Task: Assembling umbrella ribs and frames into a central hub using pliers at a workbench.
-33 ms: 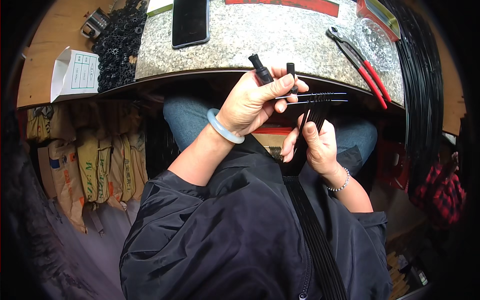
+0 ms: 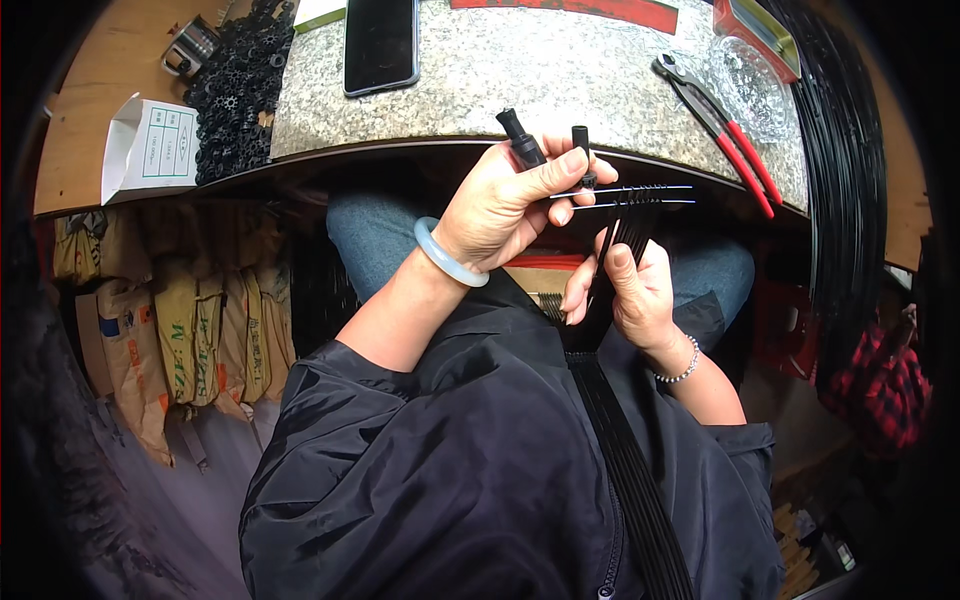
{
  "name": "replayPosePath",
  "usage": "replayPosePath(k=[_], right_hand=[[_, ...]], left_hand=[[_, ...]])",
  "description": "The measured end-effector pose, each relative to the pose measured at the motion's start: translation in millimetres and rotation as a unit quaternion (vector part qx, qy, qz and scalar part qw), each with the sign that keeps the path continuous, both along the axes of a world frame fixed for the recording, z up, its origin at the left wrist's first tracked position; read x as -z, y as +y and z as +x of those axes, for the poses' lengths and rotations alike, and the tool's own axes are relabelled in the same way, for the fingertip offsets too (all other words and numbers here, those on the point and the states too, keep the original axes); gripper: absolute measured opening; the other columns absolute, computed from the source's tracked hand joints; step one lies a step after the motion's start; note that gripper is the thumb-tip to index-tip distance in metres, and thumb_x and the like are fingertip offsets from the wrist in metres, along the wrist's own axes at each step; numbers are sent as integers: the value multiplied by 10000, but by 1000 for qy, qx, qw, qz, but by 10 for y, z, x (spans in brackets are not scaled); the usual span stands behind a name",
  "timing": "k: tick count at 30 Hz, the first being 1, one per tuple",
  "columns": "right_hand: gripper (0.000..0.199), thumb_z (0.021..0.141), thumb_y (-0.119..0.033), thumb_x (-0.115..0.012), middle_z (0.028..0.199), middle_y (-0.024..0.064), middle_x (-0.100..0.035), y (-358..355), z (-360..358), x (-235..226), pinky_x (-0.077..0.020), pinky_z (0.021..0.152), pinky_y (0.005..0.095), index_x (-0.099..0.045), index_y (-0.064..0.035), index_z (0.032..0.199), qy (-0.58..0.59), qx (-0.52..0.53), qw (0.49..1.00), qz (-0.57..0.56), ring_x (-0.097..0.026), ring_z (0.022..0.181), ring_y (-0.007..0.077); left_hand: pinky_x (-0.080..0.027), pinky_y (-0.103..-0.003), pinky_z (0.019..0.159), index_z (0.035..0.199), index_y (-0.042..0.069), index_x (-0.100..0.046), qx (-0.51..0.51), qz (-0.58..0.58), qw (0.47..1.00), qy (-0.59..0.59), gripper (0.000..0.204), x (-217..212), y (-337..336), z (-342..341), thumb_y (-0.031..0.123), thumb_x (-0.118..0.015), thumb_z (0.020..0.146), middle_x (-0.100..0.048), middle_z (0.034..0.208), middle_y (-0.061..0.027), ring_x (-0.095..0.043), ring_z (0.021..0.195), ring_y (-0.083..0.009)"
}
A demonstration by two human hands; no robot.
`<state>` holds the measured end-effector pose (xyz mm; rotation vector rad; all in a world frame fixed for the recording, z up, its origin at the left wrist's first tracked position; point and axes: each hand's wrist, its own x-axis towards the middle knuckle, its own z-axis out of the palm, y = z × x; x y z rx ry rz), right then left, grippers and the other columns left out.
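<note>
Above my lap, my left hand (image 2: 515, 200) is closed around a black tubular piece with a stepped end (image 2: 522, 140). A short black tube (image 2: 581, 145) stands up by its fingertips. Two thin, pale wires (image 2: 672, 205) run out to the right from between thumb and fingers. Several slim black ribs (image 2: 630, 225) hang by their tips on these wires. Just to the right and lower, my right hand (image 2: 635, 290) is closed on the bundle of ribs, thumb up. More long black rods (image 2: 630, 470) lie down along my dark jacket; I cannot tell if they join the bundle.
On the speckled worktop (image 2: 420, 120) lie a phone (image 2: 381, 45) and red-handled pincers (image 2: 720, 130). Black toothed rings (image 2: 235, 110) are heaped at left by a white box (image 2: 150, 150). Long black strands (image 2: 840, 180) hang at right; sacks (image 2: 190, 340) stand below left. A person's checked sleeve (image 2: 885, 390) shows at right.
</note>
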<state>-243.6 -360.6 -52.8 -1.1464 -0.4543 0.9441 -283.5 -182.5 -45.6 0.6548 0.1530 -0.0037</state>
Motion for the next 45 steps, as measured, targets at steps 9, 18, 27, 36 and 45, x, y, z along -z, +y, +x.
replayPosePath(k=[9,18,27,36,45], right_hand=[[366,939,-391,-442,643,185,-611,-7,-11,18,-487,464,253,-446,-29,996,14,-11,1000,18,-590,478,195],[366,945,-387,-433,647,185,-613,-9,-4,-9,-485,465,250,-428,-22,966,9,-21,1000,13,-587,476,189],[320,941,-328,-483,669,164,-618,-28,29,-15,-490,496,249,-444,-13,989,58,-35,997,25,-602,518,182],[364,943,-331,-477,669,153,-621,-34,44,-16,-492,500,244,-451,-6,1105,54,-35,997,30,-604,523,179],[399,941,-334,-478,672,153,-620,-49,27,-11,-493,501,242,-442,-10,1171,61,-32,997,34,-606,527,178]], left_hand=[[-358,-157,464,959,-20,-603,-10,15,1000,9,202,-115,-78,18,145,-649,852,-596,796,-43,-488,604,-47],[-352,-161,459,908,-8,-599,-8,37,999,12,184,-150,-137,-6,142,-674,833,-569,713,-24,-456,530,-42],[-359,-144,468,998,-33,-588,-15,81,997,-6,238,-164,-138,-54,173,-609,881,-578,725,-68,-448,512,-45],[-433,-139,647,1298,-104,-384,20,47,997,-50,754,-53,-117,-231,462,-584,842,-617,932,-68,-535,665,-31],[-436,-151,683,1309,-109,-364,32,42,997,-64,904,-34,-104,-228,549,-623,746,-616,953,-64,-537,703,-29]])
